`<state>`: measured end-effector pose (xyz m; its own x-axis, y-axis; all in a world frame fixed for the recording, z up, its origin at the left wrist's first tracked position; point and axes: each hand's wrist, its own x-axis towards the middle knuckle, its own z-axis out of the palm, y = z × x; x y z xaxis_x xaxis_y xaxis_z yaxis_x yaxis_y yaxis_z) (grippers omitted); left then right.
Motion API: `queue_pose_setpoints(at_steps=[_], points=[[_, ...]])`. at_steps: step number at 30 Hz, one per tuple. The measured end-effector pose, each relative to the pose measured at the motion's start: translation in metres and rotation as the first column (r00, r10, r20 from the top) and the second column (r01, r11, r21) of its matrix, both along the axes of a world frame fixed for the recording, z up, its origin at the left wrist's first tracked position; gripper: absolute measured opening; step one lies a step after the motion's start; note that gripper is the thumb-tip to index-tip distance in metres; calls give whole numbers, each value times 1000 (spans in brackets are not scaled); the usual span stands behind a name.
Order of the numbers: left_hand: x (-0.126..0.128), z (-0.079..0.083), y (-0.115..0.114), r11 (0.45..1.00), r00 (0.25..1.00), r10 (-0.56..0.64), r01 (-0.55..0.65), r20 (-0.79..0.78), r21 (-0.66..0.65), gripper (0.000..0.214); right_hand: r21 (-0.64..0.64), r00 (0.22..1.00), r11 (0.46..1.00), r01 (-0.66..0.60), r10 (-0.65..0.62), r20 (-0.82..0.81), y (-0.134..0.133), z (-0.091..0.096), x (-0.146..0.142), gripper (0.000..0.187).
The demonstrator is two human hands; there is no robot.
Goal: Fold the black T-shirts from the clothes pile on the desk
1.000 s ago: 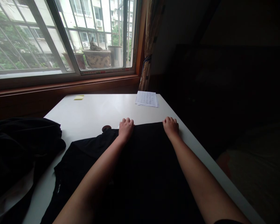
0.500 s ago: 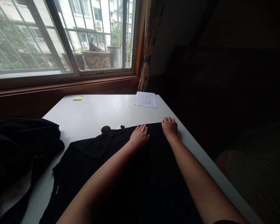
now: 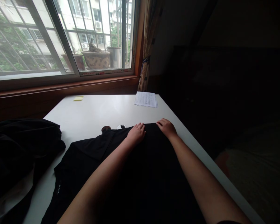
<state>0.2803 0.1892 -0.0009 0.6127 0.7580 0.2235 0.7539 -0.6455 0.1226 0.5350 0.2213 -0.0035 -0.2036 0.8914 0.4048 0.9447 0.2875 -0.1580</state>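
Observation:
A black T-shirt (image 3: 88, 161) lies spread flat on a white table (image 3: 91, 112). My left hand (image 3: 136, 133) rests flat on the shirt's far edge, fingers stretched out. Just to its right, my right hand (image 3: 166, 127) also lies flat on that far edge with its fingers together and extended, pointing left toward the other hand. Both hands press on the cloth and hold nothing.
A stack of printed paper (image 3: 146, 99) lies at the table's far right corner and a yellow sticky pad (image 3: 78, 98) at the far left. Two small round things (image 3: 113, 128) sit beside the shirt's far edge. Dark clothes (image 3: 21, 149) are piled at the left. A window is behind.
My left hand slid right along the shirt's far edge and opened flat. My right hand shifted a little left and flattened, so the hands are now close together.

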Motion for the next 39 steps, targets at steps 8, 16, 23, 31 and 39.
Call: queue_pose_setpoints(at_steps=[8, 16, 23, 31, 39], points=[[-8, 0, -6, 1000, 1000, -12, 12, 11, -25, 54, 21, 997, 999, -50, 49, 51, -3, -2, 2, 23], [-46, 6, 6, 998, 999, 3, 0, 49, -65, 45, 39, 990, 996, -76, 71, 126, -13, -2, 8, 28], [-142, 29, 7, 979, 970, 202, -196, 139, -53, 28, 46, 981, 997, -61, 52, 188, -19, -3, 6, 32], [-178, 39, 1, 980, 975, 161, -140, 153, -143, 14, 43, 971, 998, -48, 36, 236, -22, -2, 1, 34], [-174, 42, 0, 967, 965, 215, -189, 148, -169, 15, 33, 965, 999, -31, 21, 262, -22, 0, 0, 35]])
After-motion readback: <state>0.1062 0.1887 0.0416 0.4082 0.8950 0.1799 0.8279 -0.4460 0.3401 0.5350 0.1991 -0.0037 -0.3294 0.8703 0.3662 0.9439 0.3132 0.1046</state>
